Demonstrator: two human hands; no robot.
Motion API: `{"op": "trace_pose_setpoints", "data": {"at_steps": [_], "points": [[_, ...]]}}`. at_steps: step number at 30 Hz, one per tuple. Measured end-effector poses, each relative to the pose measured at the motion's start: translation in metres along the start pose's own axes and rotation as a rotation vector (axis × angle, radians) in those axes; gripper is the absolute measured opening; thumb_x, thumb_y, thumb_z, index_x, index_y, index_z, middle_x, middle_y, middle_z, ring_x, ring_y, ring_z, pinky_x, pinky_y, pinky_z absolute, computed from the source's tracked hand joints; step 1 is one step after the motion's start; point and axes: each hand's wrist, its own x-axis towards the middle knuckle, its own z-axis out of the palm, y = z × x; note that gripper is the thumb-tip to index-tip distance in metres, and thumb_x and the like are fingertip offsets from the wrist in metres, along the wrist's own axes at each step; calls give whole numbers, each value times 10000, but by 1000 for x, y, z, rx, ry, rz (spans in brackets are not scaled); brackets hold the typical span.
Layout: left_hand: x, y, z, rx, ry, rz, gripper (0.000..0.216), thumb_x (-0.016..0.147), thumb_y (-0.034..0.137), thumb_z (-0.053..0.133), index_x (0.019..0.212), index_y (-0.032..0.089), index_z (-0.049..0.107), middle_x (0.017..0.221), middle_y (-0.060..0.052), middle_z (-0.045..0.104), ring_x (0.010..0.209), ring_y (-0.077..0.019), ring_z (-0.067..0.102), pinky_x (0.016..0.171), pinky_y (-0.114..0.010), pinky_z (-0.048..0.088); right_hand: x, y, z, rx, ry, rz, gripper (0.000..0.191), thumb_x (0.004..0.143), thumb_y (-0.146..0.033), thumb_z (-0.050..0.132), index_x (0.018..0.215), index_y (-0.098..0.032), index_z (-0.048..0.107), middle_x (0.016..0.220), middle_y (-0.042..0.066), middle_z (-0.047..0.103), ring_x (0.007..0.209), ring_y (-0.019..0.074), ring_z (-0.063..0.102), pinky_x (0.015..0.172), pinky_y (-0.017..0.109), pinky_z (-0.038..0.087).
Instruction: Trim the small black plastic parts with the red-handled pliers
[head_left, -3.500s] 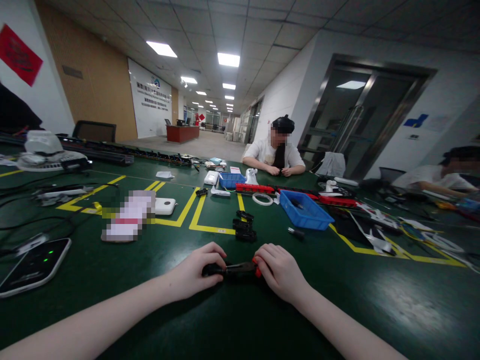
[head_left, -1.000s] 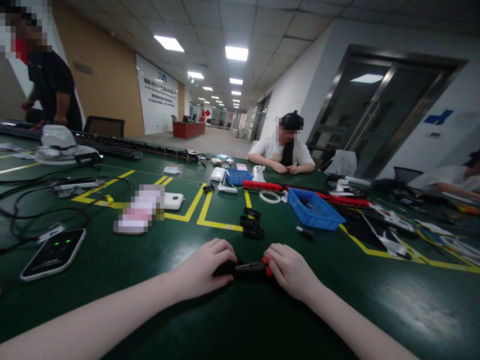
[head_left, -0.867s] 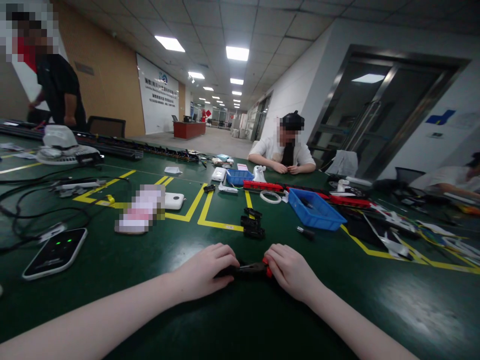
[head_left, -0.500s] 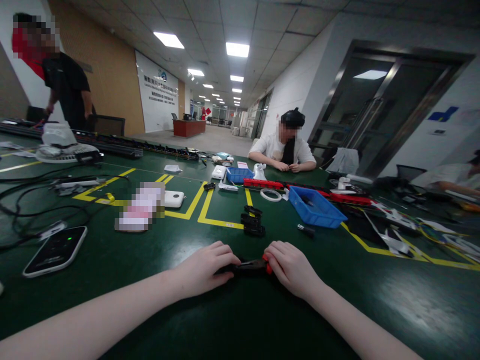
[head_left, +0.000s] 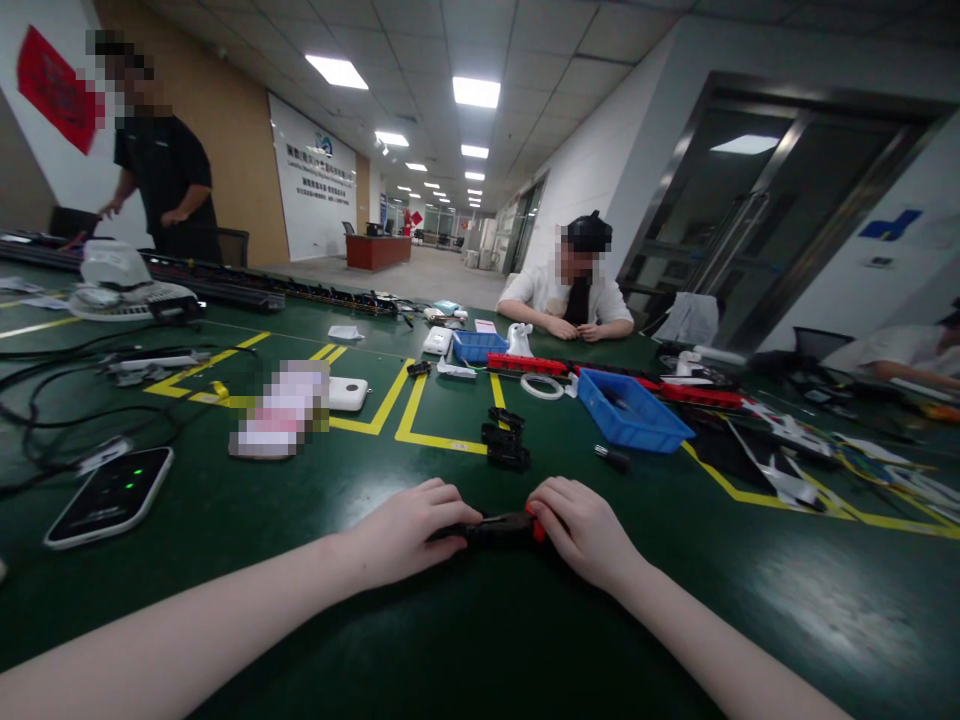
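Low over the near side of the table, my right hand (head_left: 583, 525) is closed around the red handles of a pair of pliers (head_left: 510, 526). Its dark jaws point left, toward my left hand (head_left: 417, 528). That hand pinches a small black part (head_left: 459, 532) at the jaw tips, thumb below and fingers above. Most of this part is hidden by the fingers, and I cannot tell whether the jaws grip it. Just beyond the hands lie several black plastic pieces (head_left: 505, 440) in a loose row.
A blue bin (head_left: 634, 412) stands ahead right, with a small dark cylinder (head_left: 612, 459) before it. Two phones (head_left: 112, 497), a white device (head_left: 348, 393) and cables (head_left: 45, 410) lie left. One person (head_left: 566, 300) sits opposite; another (head_left: 161, 180) stands far left.
Both hands stay almost in place; the pliers have turned slightly, so their jaws look darker. The standing person at the far left has shifted to the right.
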Motion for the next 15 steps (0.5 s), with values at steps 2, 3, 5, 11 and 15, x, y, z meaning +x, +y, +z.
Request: {"op": "trace_pose_setpoints", "data": {"at_steps": [2,3,5,11,15], "points": [[-1,0,0,-5,1,8,298,919,149,595,1208,218,605,1073,-60,653,1000,-218,597,837,-342,511,-1,0,0,-19,0,-2,349,1023,-294,334,873,-187,630,845,60,660,748,172,582,672,314,430],[-1,-1,0,-11,2,12,296,920,150,593,1208,220,608,1073,-60,654,999,-217,598,836,-340,512,-1,-1,0,-26,0,-4,352,1023,-291,333,871,-185,632,843,60,660,744,171,581,668,313,429],[-2,-2,1,-22,3,20,300,924,151,590,1214,225,612,1085,-61,650,998,-212,603,841,-335,513,-1,-2,0,-37,1,-9,357,1022,-283,329,870,-181,636,842,63,661,740,169,580,669,312,427],[-2,-3,2,4,11,29,312,915,146,594,1216,225,614,1096,-66,646,989,-213,615,836,-332,519,-1,-2,-1,-74,8,-39,357,1017,-253,326,872,-174,642,833,71,658,729,167,573,671,309,419],[0,-1,1,15,-9,28,313,914,147,597,1220,216,601,1072,-63,661,1004,-224,605,856,-352,523,0,0,0,-80,1,-48,345,1012,-240,334,866,-168,638,833,70,653,729,169,566,677,307,412]]}}
